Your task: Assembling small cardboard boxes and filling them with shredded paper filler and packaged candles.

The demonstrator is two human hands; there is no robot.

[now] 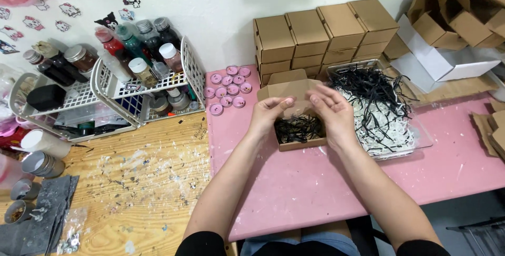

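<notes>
A small open cardboard box (300, 143) sits on the pink mat (326, 182), its lid flap raised behind. Black shredded paper (297, 128) lies inside it. My left hand (268, 114) rests on the box's left edge, fingers bent over the paper. My right hand (332, 113) hovers over the box's right side, fingers curved and apart, touching the rim. Whether either hand pinches any shreds I cannot tell.
A clear tray (415, 140) of black and white shredded paper stands right of the box. Closed cardboard boxes (326, 30) are stacked behind. Several pink tealight candles (229, 90) lie at left. White racks (113, 85) hold bottles on the paint-flecked wooden table (142, 182).
</notes>
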